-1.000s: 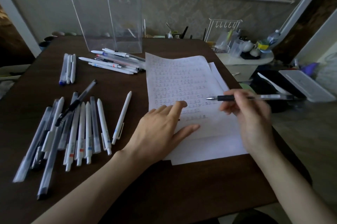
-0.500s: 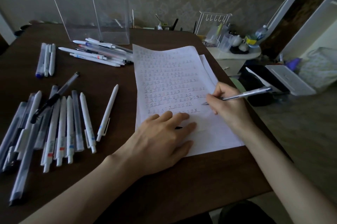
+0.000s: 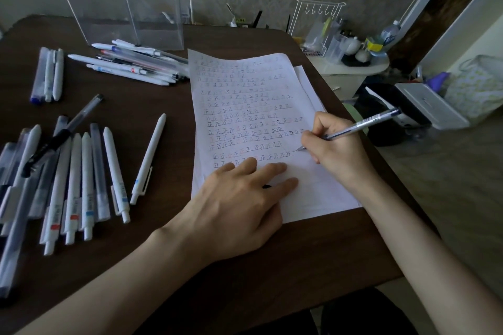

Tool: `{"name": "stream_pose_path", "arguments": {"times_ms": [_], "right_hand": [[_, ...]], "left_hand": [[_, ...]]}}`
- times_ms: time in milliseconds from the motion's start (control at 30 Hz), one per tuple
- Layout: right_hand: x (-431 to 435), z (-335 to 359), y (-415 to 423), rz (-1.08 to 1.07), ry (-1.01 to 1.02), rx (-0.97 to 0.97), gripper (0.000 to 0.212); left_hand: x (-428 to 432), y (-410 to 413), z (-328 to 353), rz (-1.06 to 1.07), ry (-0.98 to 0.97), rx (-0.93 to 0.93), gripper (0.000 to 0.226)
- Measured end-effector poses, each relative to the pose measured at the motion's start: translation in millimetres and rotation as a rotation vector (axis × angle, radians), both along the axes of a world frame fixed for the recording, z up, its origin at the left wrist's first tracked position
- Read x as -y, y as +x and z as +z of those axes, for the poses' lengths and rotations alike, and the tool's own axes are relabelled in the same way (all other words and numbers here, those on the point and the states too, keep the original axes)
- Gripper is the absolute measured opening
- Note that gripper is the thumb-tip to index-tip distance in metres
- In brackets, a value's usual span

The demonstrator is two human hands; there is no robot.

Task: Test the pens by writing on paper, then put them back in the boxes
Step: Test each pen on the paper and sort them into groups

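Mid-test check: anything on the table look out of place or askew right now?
Nothing spilled or damaged. One black pen lies crosswise on the left pile of pens, and a small dark object peeks from under the left hand on the paper; I cannot tell what it is.

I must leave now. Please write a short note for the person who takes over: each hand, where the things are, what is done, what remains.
The right grip, a bare hand, holds a pen, tip at a row's end on the paper. The left grip lies flat on the paper.
Other pens lie on the table: a left pile, a back pile before the clear boxes.
Done: many rows of test marks.
Left: finish this pen, box all pens; which are tested, I cannot tell.
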State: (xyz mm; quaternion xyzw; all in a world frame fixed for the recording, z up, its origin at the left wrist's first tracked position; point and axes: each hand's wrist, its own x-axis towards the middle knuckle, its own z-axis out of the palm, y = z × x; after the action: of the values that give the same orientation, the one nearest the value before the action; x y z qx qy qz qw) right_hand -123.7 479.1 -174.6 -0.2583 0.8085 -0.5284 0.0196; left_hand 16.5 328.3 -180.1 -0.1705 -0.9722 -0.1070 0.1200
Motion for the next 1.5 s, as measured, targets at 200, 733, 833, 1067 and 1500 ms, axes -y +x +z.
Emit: {"name": "stream_pose_path", "arguments": {"times_ms": [200,733,833,1067,1500], "right_hand": [[0,2,2,-0.002,0.014,-0.007,0.032],[0,2,3,0.014,-0.013,0.022,0.029],[-1,3,3,0.009,-0.035,0.052,0.029],[-1,4,3,0.011,-0.018,0.026,0.029],[5,22,7,0.092,-0.254,0.113,0.021]], "left_hand": [[0,0,1,0.006,0.018,0.012,0.048],[0,0,2,0.015,0.036,0.037,0.049],[0,0,2,0.008,0.038,0.045,0.049],[3,1,3,-0.032,0.09,0.031,0.057],[25,-11,8,0.257,0.672,-0.092,0.035]]}}
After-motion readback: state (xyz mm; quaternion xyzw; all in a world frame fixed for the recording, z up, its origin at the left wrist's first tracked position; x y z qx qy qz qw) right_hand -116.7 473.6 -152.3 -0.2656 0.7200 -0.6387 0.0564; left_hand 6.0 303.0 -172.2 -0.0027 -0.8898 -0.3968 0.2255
